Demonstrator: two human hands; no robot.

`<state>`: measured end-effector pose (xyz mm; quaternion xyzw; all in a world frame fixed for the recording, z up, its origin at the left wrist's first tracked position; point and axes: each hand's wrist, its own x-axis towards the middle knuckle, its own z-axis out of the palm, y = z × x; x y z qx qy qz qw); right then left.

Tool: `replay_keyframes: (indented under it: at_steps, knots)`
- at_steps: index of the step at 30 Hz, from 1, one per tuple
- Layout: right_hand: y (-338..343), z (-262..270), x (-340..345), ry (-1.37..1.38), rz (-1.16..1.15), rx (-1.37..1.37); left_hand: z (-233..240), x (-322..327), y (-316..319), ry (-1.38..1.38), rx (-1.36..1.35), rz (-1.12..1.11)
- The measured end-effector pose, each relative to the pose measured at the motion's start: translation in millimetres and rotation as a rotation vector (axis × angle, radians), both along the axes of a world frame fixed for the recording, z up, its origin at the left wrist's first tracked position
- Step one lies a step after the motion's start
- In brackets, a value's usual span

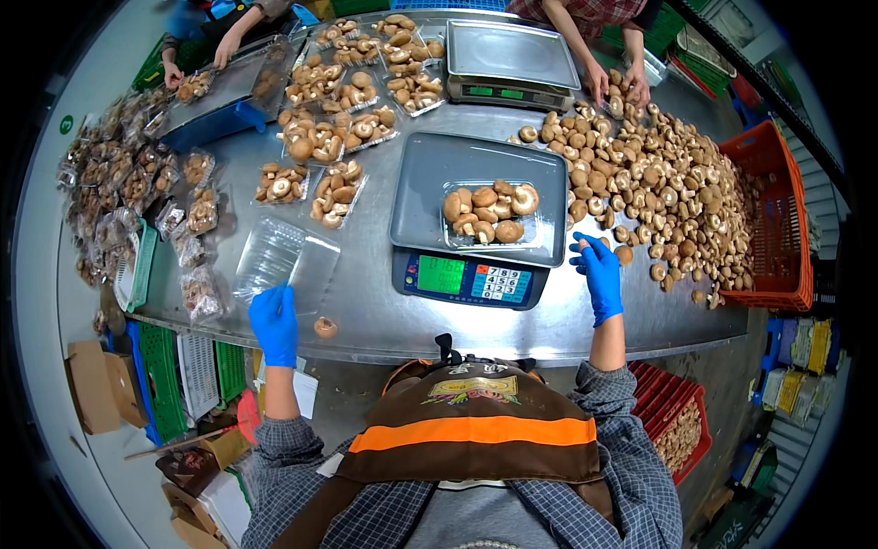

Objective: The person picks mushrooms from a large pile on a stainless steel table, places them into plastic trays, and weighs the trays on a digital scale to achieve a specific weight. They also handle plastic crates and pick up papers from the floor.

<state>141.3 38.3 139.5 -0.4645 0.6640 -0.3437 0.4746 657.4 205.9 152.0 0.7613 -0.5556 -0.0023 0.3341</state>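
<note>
My left hand [274, 322], in a blue glove, pinches the near edge of a clear plastic tray stack [271, 257] lying on the steel table. My gloved right hand [595, 278] is just right of the scale, its fingers near loose shiitake mushrooms [623, 254]; I cannot tell whether it holds anything. On the grey pan of the digital scale [425, 199] sits a clear tray of mushrooms [485, 214]. The scale's green display is lit. One mushroom [326, 327] lies apart by my left hand. Filled trays [312, 141] stand beyond the clear stack.
A large mushroom heap [672, 185] spreads from an orange crate [775, 219] at right. Wrapped packs [116, 178] pile up at left beside a green basket [143, 267]. Across the table, a co-worker's hands [627, 86] handle mushrooms; another's [199, 62] work at a blue-edged machine [219, 103].
</note>
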Motion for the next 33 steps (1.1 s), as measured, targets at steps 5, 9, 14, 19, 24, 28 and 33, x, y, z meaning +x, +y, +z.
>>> replay_keyframes:
  at_steps: [5,9,14,19,24,28,33]
  knots:
    - [-1.3,0.4,6.9,-0.002,0.019,0.012,-3.7,2.8,4.4,0.044,0.013,0.019]
    - [-5.4,-1.8,13.5,0.002,0.052,0.011,-2.3,5.7,5.6,0.035,0.068,0.015]
    - [1.3,-2.5,2.1,-0.023,0.057,0.009,-5.3,11.2,-4.3,-0.04,0.047,-0.03]
    - [31.1,-11.5,-55.5,-0.004,-0.161,-0.003,-14.6,12.6,10.3,0.099,0.078,0.045]
    - [63.9,-85.6,-178.6,0.129,-0.56,0.036,-23.5,13.2,6.4,0.136,0.073,0.029]
    - [29.1,-101.6,-169.3,0.298,-0.411,-0.102,-18.7,16.4,6.9,0.212,0.079,0.055]
    - [-36.1,-129.4,-107.5,0.882,-0.14,-0.279,-12.0,12.0,-0.9,-0.015,0.044,0.104]
